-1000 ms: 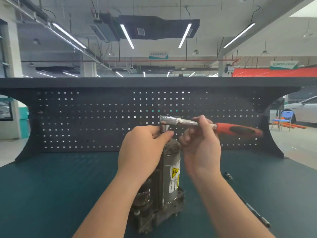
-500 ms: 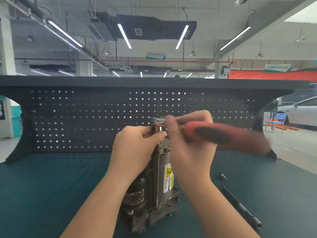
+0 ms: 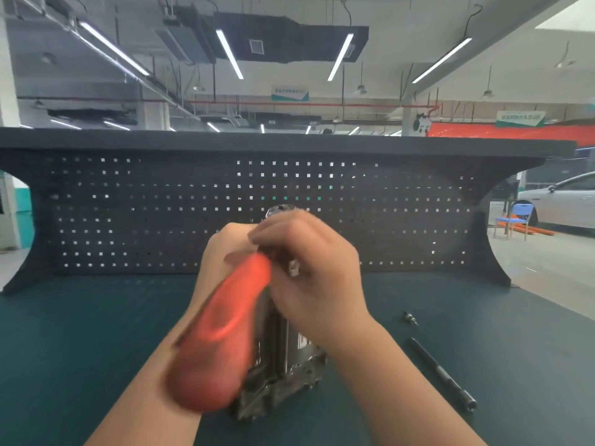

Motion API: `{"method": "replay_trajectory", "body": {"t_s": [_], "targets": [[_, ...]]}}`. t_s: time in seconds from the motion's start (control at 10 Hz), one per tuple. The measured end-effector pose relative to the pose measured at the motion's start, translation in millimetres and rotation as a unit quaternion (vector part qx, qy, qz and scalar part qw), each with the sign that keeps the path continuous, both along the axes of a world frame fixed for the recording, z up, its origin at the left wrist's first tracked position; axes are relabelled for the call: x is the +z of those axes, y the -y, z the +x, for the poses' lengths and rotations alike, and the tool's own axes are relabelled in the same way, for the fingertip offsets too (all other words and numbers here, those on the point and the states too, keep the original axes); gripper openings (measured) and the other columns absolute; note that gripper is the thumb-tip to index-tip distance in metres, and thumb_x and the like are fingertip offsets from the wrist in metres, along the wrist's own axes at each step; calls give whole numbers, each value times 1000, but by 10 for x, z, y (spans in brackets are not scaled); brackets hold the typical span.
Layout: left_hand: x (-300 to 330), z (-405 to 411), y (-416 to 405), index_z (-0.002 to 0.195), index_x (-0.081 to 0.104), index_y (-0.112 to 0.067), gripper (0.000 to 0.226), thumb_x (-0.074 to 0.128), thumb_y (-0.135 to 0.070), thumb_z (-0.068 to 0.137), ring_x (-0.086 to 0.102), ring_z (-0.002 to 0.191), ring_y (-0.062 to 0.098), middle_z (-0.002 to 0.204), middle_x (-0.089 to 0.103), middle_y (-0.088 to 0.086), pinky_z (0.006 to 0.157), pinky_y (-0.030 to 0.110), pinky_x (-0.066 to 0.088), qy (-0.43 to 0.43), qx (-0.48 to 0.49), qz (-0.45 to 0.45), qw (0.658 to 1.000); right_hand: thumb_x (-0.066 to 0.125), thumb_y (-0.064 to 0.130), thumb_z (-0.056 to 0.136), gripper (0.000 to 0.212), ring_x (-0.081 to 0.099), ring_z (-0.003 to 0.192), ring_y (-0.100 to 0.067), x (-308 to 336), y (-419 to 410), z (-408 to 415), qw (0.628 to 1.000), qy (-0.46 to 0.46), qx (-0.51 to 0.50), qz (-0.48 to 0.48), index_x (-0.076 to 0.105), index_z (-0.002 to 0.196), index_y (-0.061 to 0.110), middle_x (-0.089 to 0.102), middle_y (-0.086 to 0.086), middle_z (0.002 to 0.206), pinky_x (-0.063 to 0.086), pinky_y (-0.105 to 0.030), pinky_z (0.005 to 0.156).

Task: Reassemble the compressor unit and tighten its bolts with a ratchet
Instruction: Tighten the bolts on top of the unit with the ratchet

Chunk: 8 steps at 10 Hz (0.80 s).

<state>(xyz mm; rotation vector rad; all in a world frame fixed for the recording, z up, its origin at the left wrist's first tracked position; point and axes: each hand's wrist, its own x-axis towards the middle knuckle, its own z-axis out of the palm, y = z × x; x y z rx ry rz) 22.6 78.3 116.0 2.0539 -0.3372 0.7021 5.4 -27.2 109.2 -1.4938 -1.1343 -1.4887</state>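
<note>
upright grey compressor [image 3: 289, 358], blurred orange-handled ratchet [image 3: 222, 333]

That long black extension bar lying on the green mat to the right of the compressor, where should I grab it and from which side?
Grip the long black extension bar around its plain middle shaft, coming straight down from above. It lies flat on the green mat, running diagonally, its socket end nearest the camera, with bare mat on both sides. Close the fingers across its narrow width, probably with the right hand, which is nearer.

The compressor [image 3: 283, 365] is standing upright on the worktop [image 3: 80, 349], in front of the pegboard [image 3: 161, 214]. A bolt [image 3: 410, 318] is lying to the compressor's right, and a long rod [image 3: 441, 373] is lying just nearer than the bolt.
</note>
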Motion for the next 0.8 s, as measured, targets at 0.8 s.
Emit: {"method": "replay_trajectory", "body": {"t_s": [0.8], "targets": [[21,-45,11,68,75,-20,28,67,-38,87,59,57,14,58,67,-4,58,32,47,73,-2,-23,997,61,14,95,17,58,54,-10,72,106,66,859,-249,312,320,61,80,23,71,2,74,45,-20,50]]}}
